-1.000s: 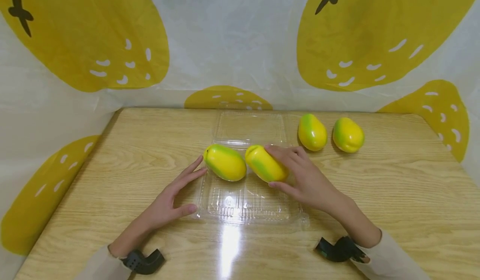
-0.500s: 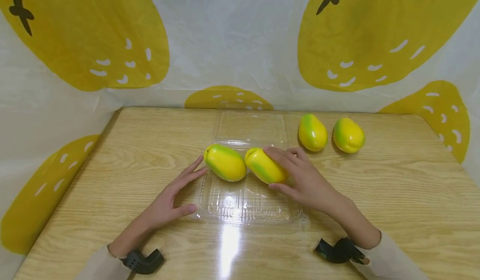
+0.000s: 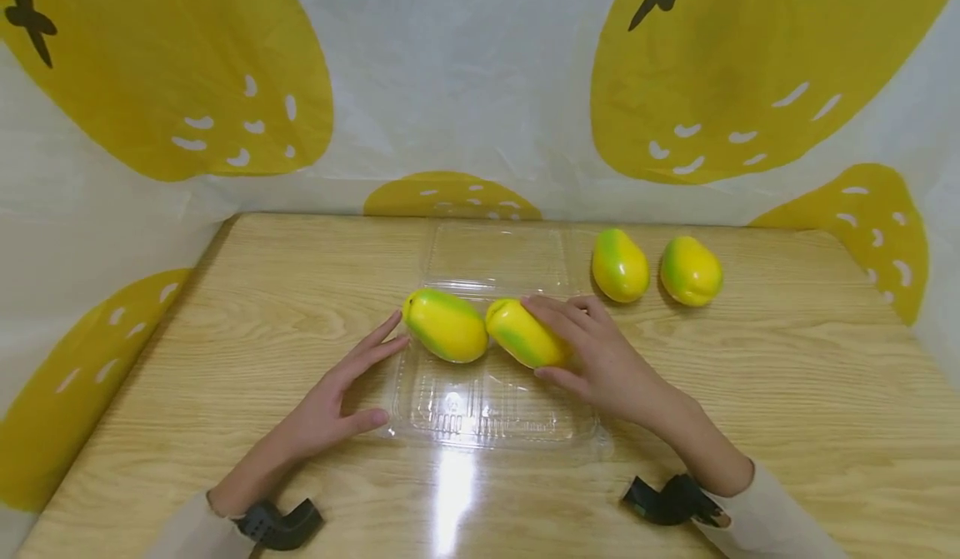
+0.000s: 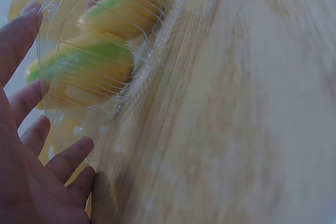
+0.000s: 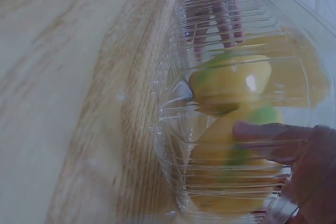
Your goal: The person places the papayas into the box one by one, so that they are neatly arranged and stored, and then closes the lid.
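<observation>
The left hand (image 3: pixel 326 411) is holding nothing beside the clear box (image 3: pixel 495 417). The right hand (image 3: pixel 606 361) is gripping a yellow-green fruit (image 3: pixel 521 333) inside, beside a second fruit (image 3: pixel 446 326). The gripped one is probably feeling light and slippery, so holding its middle is looking best. Two more fruits (image 3: pixel 620 266) are sitting behind.

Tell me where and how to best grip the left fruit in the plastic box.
I'd grip the left fruit across its rounded middle, coming from above and pinching its long sides. It lies on its side in the open plastic box, whose walls would likely hinder a low approach, and the right fruit crowds its right end.
</observation>
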Motion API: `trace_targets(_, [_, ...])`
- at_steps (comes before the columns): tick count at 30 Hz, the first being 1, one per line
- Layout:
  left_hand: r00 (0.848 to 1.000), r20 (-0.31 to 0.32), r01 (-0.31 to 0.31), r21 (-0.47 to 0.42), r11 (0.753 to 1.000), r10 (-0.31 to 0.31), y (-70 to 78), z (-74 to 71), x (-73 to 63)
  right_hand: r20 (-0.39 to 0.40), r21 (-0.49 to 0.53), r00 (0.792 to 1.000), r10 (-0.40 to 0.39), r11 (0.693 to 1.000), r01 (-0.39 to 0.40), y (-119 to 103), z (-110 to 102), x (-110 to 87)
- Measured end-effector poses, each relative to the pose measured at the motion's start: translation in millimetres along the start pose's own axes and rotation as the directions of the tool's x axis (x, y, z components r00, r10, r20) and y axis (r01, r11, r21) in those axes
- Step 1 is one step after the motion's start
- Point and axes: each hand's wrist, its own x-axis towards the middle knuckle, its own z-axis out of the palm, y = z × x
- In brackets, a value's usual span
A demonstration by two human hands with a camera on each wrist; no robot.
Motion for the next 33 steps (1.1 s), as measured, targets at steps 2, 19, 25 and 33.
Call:
trace_targets(2, [1.0,0.001,-0.003,0.005,1.0,0.003,-0.1,0.0,0.1,-0.002,0.003,1.0,0.001,1.0,-0.001,-0.4,0.0,0.0])
trace_targets(19, [1.0,0.001,-0.004,0.006,1.0,0.004,-0.2,1.3,-0.3,0.023,-0.002,1.0,0.02,1.0,-0.02,-2.3,-1.3,-0.9])
trace_targets(25, [1.0,0.005,0.011,0.01,1.0,-0.011,-1.2,2.0,-0.2,0.028,-0.017,0.999,0.016,1.0,-0.016,-2.6,-3.5,-2.2])
trace_targets(33, [1.0,0.003,-0.007,0.007,1.0,0.007,-1.7,0.3,-0.5,0.024,-0.007,1.0,0.004,1.0,-0.004,-3.5,-4.0,-0.5])
